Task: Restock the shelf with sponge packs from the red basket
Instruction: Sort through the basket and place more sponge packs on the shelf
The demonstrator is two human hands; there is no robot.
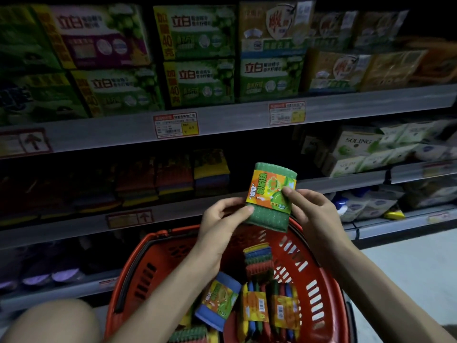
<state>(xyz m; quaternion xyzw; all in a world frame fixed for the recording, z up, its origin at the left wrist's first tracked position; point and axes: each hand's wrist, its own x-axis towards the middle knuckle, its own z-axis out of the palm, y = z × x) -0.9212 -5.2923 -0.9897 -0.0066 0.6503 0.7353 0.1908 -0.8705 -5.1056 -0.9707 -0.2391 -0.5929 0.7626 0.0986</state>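
Note:
A green sponge pack with an orange label is held above the red basket, in front of the middle shelf. My left hand pinches its lower left edge. My right hand pinches its right side over the label. Several more sponge packs lie in the basket, among them a blue one and striped multicolour ones. Rows of stacked sponge packs stand on the dark middle shelf behind my hands.
Green and orange soap boxes fill the upper shelf. White Soling packs sit to the right. Purple items lie on the low shelf at left. My knee shows at the bottom left. Pale floor lies at right.

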